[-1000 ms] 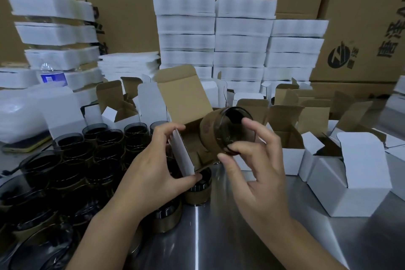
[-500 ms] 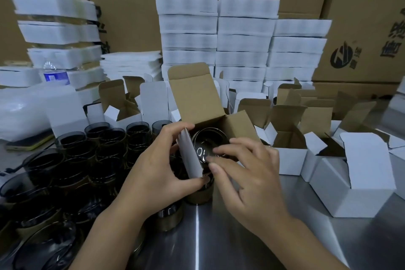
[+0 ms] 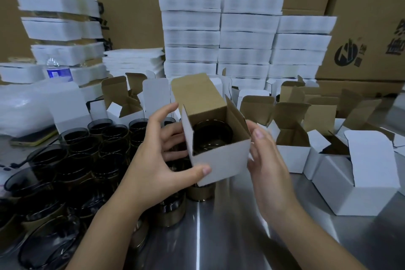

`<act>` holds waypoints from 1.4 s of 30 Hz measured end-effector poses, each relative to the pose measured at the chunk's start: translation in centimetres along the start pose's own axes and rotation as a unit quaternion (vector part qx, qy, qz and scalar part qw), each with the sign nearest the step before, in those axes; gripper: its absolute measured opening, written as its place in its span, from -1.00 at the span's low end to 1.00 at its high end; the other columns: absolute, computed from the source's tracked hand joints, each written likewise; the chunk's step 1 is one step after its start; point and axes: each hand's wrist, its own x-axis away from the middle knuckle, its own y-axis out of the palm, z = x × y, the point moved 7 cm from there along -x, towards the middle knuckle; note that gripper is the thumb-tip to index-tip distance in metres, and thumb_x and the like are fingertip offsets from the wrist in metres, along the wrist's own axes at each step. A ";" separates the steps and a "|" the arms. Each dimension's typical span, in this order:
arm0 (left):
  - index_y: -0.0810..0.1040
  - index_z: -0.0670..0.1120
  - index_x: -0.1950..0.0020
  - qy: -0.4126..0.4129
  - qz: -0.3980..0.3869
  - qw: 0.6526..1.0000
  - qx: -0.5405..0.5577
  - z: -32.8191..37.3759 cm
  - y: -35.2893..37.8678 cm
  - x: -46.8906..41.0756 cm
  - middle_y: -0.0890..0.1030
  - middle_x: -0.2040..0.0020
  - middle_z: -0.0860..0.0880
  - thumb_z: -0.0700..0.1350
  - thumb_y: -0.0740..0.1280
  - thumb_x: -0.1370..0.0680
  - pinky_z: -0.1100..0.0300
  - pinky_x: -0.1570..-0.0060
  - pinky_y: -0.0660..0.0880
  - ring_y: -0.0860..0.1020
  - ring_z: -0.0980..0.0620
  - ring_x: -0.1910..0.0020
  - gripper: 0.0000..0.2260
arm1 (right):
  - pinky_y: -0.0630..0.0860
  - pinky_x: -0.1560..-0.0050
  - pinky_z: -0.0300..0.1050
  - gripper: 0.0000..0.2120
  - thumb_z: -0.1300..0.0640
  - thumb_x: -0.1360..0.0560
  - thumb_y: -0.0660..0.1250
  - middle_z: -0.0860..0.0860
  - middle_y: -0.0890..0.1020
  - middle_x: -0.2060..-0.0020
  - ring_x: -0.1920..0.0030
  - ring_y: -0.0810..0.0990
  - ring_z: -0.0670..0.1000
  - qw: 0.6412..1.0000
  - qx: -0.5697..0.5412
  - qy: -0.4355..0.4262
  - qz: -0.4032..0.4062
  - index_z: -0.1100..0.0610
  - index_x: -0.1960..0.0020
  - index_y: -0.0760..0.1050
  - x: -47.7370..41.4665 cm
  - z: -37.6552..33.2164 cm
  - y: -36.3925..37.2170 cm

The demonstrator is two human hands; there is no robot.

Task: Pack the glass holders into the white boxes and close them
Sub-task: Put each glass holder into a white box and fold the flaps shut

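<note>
Bare strip of steel table open at front centre, held box with lid upright mid-table, crowded glass holders blocking the left, open white boxes with raised flaps filling the right, white stacks and cartons walling the back.

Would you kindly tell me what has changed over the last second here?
The dark glass holder went from the right hand down into the white cardboard box; that hand let go and now touches the box's right side. The left hand kept gripping the box, whose top flap stays open.

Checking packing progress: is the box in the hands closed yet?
Open: the white box has its lid flap up, glass holder visible inside.
</note>
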 end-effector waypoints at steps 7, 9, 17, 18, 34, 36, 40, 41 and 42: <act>0.32 0.36 -0.19 0.002 -0.019 1.000 -0.007 -0.1 0.2 0.0 0.54 -0.20 0.16 0.07 0.54 -0.22 0.11 -0.09 0.58 0.54 0.07 -0.24 -0.36 | 0.48 -0.05 -0.18 -0.57 -0.25 -0.32 0.32 -0.11 0.64 -0.10 -0.08 0.62 -0.13 0.995 -0.050 0.078 -0.034 -0.18 -0.15 0.57 -0.3 0.5 0.0; 0.37 0.34 -0.19 0.006 -0.028 0.999 -0.013 -0.1 0.4 0.0 0.53 -0.22 0.16 0.06 0.53 -0.24 0.09 -0.10 0.58 0.52 0.08 -0.26 -0.40 | 0.51 -0.07 -0.13 -0.68 -0.20 -0.34 0.30 -0.13 0.64 -0.07 -0.06 0.62 -0.14 0.995 -0.048 0.078 -0.037 -0.23 -0.07 0.59 -0.3 0.3 0.0; 0.51 0.22 -0.15 0.030 -0.047 0.998 0.011 0.4 0.7 0.1 0.54 -0.21 0.12 -0.01 0.51 -0.30 0.23 -0.11 0.54 0.51 0.06 -0.28 -0.54 | 0.52 -0.10 -0.13 -0.60 -0.15 -0.33 0.30 -0.17 0.64 -0.08 -0.11 0.59 -0.16 0.996 -0.045 0.064 -0.041 -0.18 -0.17 0.53 -0.3 -0.5 0.0; 0.52 0.22 -0.15 0.031 -0.047 0.998 0.013 0.4 0.7 0.1 0.55 -0.21 0.10 -0.01 0.51 -0.30 0.23 -0.11 0.54 0.51 0.05 -0.28 -0.55 | 0.54 -0.06 -0.14 -0.61 -0.15 -0.33 0.32 -0.17 0.65 -0.06 -0.09 0.61 -0.15 0.996 -0.052 0.064 -0.042 -0.17 -0.15 0.54 -0.4 -0.5 0.0; 0.52 0.20 -0.16 0.038 -0.090 0.995 -0.027 0.5 1.0 0.1 0.47 -0.30 0.20 -0.04 0.49 -0.32 0.20 -0.22 0.48 0.45 0.06 -0.34 -0.56 | 0.52 0.16 -0.27 -0.51 0.14 -0.35 0.25 -0.01 0.65 -0.09 -0.04 0.62 -0.06 0.992 -0.057 0.042 -0.099 -0.02 -0.27 0.50 -0.3 -0.9 0.6; 0.51 0.22 -0.16 0.031 -0.090 0.995 -0.032 0.4 1.0 0.2 0.47 -0.30 0.20 -0.02 0.49 -0.32 0.16 -0.23 0.49 0.45 0.07 -0.34 -0.56 | 0.52 0.16 -0.28 -0.53 0.15 -0.36 0.23 -0.03 0.65 -0.09 -0.05 0.62 -0.06 0.992 -0.053 0.039 -0.107 -0.04 -0.25 0.51 -0.3 -1.0 0.7; 0.52 0.21 -0.15 0.025 -0.090 0.995 -0.032 0.4 1.1 0.3 0.48 -0.28 0.23 -0.02 0.49 -0.31 0.25 -0.22 0.46 0.46 0.12 -0.33 -0.57 | 0.55 0.10 -0.21 -0.52 0.17 -0.36 0.21 -0.11 0.64 -0.10 -0.06 0.62 -0.07 0.990 -0.059 0.042 -0.119 -0.23 -0.19 0.52 -0.2 -1.1 0.8; 0.52 0.20 -0.14 0.023 -0.088 0.995 -0.028 0.4 1.0 0.3 0.49 -0.27 0.23 -0.02 0.49 -0.31 0.29 -0.21 0.46 0.46 0.13 -0.32 -0.57 | 0.55 0.06 -0.18 -0.52 0.17 -0.35 0.22 -0.14 0.63 -0.10 -0.06 0.62 -0.08 0.990 -0.063 0.047 -0.120 -0.27 -0.16 0.53 -0.3 -1.1 0.7; 0.52 0.20 -0.14 0.022 -0.086 0.996 -0.025 0.5 1.0 0.3 0.50 -0.25 0.24 -0.03 0.49 -0.31 0.32 -0.19 0.46 0.47 0.14 -0.31 -0.57 | 0.53 0.03 -0.13 -0.52 0.16 -0.34 0.24 -0.16 0.63 -0.08 -0.05 0.62 -0.09 0.989 -0.066 0.052 -0.120 -0.29 -0.14 0.54 -0.3 -1.0 0.6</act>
